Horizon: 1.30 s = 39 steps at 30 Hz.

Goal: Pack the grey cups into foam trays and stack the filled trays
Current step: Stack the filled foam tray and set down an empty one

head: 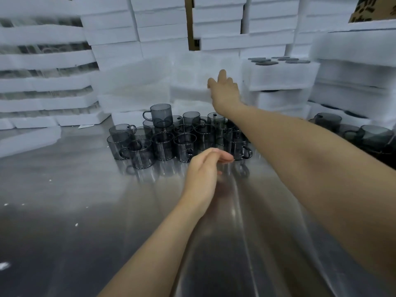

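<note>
Several smoky grey glass cups (184, 144) with handles stand clustered on the steel table (85, 211), one cup (161, 115) stacked on top at the back. My left hand (203, 170) hovers just in front of the cluster, fingers loosely together, holding nothing. My right hand (225, 91) is stretched far over the cups, fingers spread against a white foam tray (192, 91) in the stack behind them. To the right, a filled foam tray (278, 76) shows grey cup rims on top.
Tall stacks of white foam trays (137, 28) wall in the back and both sides. More grey cups (372, 136) stand at the right edge. A loose foam slab (30, 140) lies at the left. Small foam crumbs dot the table.
</note>
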Each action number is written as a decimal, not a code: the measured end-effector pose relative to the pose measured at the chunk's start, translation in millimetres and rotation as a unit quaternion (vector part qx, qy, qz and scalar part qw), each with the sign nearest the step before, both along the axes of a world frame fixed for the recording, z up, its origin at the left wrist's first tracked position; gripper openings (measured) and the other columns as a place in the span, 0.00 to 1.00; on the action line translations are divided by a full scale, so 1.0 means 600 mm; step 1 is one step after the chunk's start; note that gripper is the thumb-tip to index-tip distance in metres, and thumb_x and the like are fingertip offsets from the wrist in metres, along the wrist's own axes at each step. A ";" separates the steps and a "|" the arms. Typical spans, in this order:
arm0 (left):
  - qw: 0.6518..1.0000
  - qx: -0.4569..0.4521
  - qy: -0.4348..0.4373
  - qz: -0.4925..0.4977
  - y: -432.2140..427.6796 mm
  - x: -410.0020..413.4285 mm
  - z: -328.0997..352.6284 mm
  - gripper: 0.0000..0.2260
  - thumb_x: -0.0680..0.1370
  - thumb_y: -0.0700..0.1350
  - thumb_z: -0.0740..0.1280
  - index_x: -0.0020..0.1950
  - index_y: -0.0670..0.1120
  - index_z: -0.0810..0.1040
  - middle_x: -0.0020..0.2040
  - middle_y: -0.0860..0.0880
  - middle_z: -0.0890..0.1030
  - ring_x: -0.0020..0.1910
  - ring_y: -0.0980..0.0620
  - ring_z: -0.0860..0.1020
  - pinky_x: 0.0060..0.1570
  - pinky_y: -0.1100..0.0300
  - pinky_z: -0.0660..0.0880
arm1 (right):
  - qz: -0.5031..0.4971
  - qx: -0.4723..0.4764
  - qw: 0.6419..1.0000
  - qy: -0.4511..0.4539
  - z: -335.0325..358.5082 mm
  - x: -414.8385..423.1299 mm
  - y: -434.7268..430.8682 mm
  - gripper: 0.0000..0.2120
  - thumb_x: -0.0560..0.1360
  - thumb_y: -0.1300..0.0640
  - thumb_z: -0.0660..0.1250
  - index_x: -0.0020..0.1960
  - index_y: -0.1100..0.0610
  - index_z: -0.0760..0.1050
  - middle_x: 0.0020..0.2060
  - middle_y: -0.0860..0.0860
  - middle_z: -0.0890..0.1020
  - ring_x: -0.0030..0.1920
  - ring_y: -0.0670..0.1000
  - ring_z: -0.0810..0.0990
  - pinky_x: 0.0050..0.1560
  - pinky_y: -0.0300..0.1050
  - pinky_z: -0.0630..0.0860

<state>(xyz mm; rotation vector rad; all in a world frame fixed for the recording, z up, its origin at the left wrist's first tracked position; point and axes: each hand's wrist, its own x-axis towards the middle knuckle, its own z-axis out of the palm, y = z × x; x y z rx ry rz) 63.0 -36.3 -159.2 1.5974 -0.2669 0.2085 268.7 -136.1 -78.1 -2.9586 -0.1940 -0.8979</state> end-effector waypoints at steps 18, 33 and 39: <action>0.958 -0.263 0.073 0.083 0.056 0.006 0.033 0.09 0.79 0.47 0.58 0.47 0.48 0.78 0.44 0.51 0.82 0.44 0.55 0.79 0.40 0.62 0.71 | 0.272 0.039 0.947 -0.166 0.029 -0.432 -0.080 0.16 0.74 0.58 0.62 0.60 0.59 0.76 0.53 0.55 0.80 0.50 0.59 0.76 0.45 0.47 0.67; 0.991 -0.073 0.096 -0.054 0.085 -0.041 0.047 0.16 0.77 0.37 0.62 0.61 0.51 0.77 0.54 0.50 0.83 0.51 0.49 0.81 0.49 0.53 0.79 | -0.115 0.057 0.991 0.044 -0.016 -0.431 -0.253 0.18 0.77 0.55 0.59 0.64 0.59 0.73 0.66 0.59 0.72 0.66 0.62 0.67 0.65 0.58 0.66; 0.987 -0.045 0.122 -0.096 0.080 -0.051 0.044 0.40 0.58 0.35 0.58 0.68 0.59 0.69 0.60 0.54 0.78 0.53 0.49 0.80 0.44 0.54 0.79 | -0.310 0.141 0.880 0.330 -0.022 -0.445 -0.367 0.45 0.72 0.31 0.62 0.77 0.41 0.39 0.77 0.51 0.35 0.75 0.67 0.37 0.65 0.80 0.47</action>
